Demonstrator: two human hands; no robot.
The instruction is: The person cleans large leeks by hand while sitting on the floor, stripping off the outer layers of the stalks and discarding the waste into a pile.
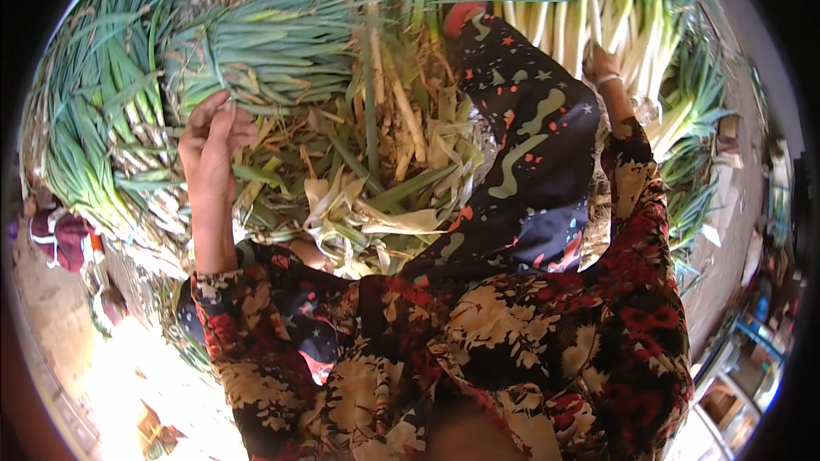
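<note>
My right hand (602,67), with a white band at the wrist, is closed around the pale lower end of a large green onion (590,3). That stalk lies over a row of clean white-stemmed green onions (631,45) at the upper right. On the left, my left hand (216,131) is raised with its fingers loosely bent and apart, and I see nothing held in it. Just beyond its fingertips lies a thick bundle of green onion leaves (269,45). Between my legs is a heap of stripped leaves and dry husks (378,205).
More green onions with dirty stems (128,147) are stacked at the far left. Several loose soil-covered stalks (407,112) rest upon the heap. My bent leg in patterned trousers (532,121) stands between the heap and my right arm. A blue-framed rack (759,339) is at the lower right.
</note>
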